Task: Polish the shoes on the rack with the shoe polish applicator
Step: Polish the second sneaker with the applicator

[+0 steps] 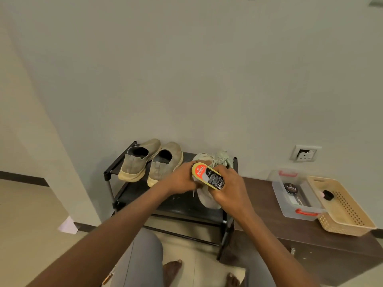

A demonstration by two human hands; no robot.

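Note:
A black shoe rack (116, 168) stands against the wall. Two tan slip-on shoes (153, 162) sit on its top shelf at the left. A pale laced sneaker (205, 200) lies at the right of the shelf, with a second one (222, 158) behind it by the wall. My right hand (230, 191) grips a yellow shoe polish applicator (208, 176) with a black and red label, held over the near sneaker. My left hand (182, 179) holds that sneaker from the left side, its fingers partly hidden behind the applicator.
A dark wooden cabinet (269, 220) stands to the right of the rack. On it are a clear plastic box (281, 195) with red handles holding a black tin (291, 187), and a beige perforated basket (350, 222) with a small black item (327, 195). A wall socket (305, 153) is above.

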